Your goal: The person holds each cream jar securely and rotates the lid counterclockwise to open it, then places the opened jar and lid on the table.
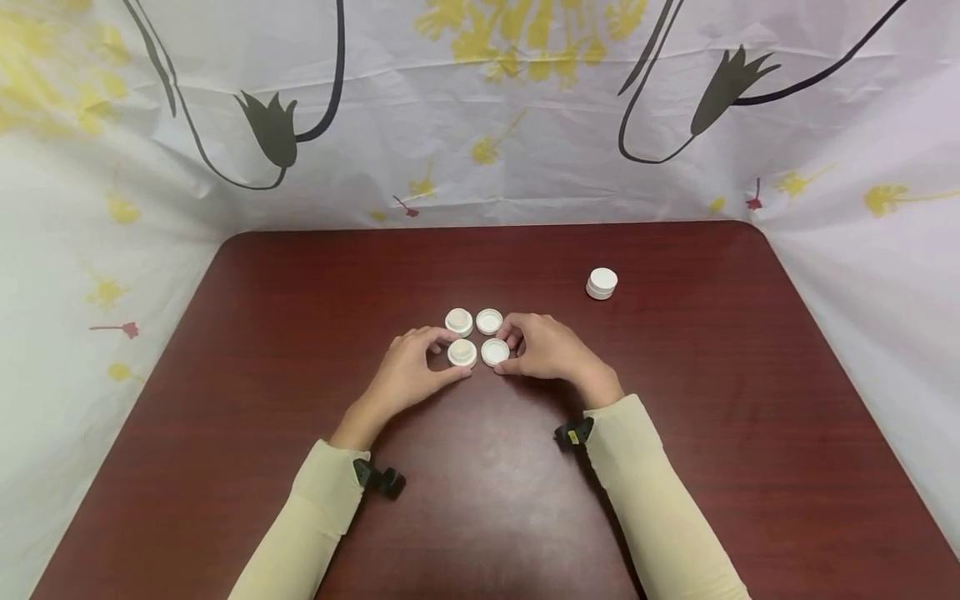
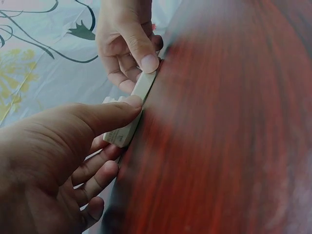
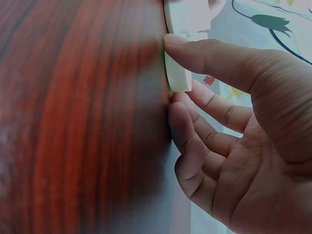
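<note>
Fingers of left hand (image 1: 408,367) bent, slightly parted, thumb and index pinching sides of small white round open jar (image 1: 462,353). Fingers of right hand (image 1: 546,346) likewise bent, thumb and index gripping shallow white round lid (image 1: 495,352). Narrow gap between pieces. Just beyond fingertips: second open jar (image 1: 459,322), second lid (image 1: 489,322). Farther, right of right fingers: lidded white jar (image 1: 602,284). Glossy dark-red wood-grain table (image 1: 495,475) stretches broadly both sides, far edge well past fingertips. Jars three, loose lids two.
</note>
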### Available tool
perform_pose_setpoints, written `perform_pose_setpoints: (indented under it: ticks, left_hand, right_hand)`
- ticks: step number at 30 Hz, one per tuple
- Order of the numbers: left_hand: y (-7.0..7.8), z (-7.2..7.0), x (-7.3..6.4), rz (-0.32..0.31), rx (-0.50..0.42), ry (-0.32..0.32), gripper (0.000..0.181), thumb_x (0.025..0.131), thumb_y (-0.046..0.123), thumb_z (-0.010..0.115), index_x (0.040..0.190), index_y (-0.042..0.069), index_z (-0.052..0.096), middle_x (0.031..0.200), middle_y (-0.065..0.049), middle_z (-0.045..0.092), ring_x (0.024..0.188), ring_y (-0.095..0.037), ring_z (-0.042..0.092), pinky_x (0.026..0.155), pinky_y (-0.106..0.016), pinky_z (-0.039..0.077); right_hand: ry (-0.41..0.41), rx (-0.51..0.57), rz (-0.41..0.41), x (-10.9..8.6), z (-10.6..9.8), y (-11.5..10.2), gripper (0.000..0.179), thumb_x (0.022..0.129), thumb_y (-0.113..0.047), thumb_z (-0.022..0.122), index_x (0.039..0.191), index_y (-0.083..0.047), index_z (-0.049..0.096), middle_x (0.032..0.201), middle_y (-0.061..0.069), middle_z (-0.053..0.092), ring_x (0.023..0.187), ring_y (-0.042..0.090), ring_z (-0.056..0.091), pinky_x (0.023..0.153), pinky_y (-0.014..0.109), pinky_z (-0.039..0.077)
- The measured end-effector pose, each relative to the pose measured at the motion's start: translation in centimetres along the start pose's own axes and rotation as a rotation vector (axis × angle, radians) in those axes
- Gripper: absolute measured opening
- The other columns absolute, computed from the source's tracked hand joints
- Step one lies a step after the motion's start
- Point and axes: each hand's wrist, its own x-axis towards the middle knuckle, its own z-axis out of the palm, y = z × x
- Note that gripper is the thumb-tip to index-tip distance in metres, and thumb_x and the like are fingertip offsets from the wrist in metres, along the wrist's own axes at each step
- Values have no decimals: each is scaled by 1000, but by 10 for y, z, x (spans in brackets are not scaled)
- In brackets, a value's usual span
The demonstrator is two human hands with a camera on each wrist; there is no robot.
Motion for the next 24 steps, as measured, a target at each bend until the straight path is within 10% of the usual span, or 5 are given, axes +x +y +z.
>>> perform_pose_setpoints:
  ticks: [24]
  left_hand:
    - [11,-20,4,34,-98,106,44,94,39,80,129,13,72,121,-3,74,112,-24,71,101,-45,55]
  right_hand:
    - [-29,117,28,-11,-26,10,48,88,-35,86,123,-6,74,111,6,80,101,19,77,92,38,61]
